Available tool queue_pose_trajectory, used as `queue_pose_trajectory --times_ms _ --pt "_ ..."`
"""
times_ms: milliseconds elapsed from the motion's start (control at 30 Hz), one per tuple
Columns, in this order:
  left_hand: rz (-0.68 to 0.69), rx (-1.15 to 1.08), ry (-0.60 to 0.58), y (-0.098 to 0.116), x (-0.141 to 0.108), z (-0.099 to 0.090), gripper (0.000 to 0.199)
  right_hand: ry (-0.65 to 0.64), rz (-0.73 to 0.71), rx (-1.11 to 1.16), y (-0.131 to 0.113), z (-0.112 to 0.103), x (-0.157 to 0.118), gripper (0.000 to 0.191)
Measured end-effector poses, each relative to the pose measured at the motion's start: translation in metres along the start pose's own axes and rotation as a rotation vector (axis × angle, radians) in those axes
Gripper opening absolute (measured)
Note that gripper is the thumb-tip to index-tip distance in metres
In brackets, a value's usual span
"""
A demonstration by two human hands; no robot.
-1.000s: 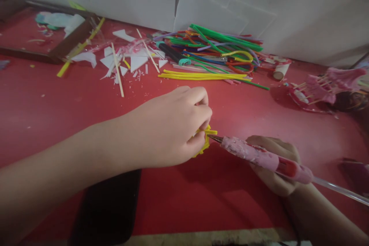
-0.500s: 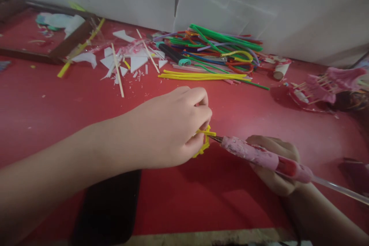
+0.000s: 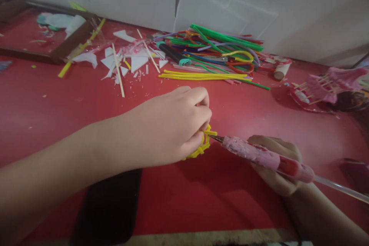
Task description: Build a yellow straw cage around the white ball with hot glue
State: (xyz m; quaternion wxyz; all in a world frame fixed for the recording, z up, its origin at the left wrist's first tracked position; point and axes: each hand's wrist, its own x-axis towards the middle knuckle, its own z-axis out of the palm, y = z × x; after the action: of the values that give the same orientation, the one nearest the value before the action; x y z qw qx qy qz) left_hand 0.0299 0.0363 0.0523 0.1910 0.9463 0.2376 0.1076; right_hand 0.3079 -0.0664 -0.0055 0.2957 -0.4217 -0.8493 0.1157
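Observation:
My left hand [image 3: 175, 127] is closed, its fingertips pinching a small yellow piece made of joined strips [image 3: 201, 149] above the red table. Much of that piece is hidden under the hand. From the right, my right hand [image 3: 276, 161] is wrapped round a pink glue gun [image 3: 250, 152] with a clear glue stick [image 3: 340, 187] sticking out of its back end. The dark metal nozzle touches or nearly touches a yellow strip beside my left fingertips.
Coloured pipe cleaners [image 3: 225, 46] lie in a heap at the back, with yellow ones [image 3: 201, 75] in front. White scraps [image 3: 138, 62] and sticks [image 3: 118, 71] are left of them. A black phone-like slab [image 3: 108, 207] lies under my left forearm. A pink model [image 3: 323, 86] stands right.
The yellow piece has turned slightly, and more of its lower edge shows below my left fingers. The glue gun has shifted a little to the right.

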Motion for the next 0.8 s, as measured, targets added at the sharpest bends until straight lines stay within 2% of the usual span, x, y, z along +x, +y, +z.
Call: queue_pose_trajectory --times_ms 233,567,800 --pt "-0.006 0.005 -0.001 0.001 0.0 0.001 0.012 -0.021 0.001 0.014 0.004 0.0 -0.004 0.02" --pt "0.024 0.038 0.014 0.001 -0.001 0.0 0.017 -0.076 0.105 0.066 0.012 -0.005 -0.015 0.015" --pt "0.032 0.082 0.001 0.0 -0.001 0.001 0.017 -0.019 0.199 0.086 0.018 -0.01 -0.019 0.01"
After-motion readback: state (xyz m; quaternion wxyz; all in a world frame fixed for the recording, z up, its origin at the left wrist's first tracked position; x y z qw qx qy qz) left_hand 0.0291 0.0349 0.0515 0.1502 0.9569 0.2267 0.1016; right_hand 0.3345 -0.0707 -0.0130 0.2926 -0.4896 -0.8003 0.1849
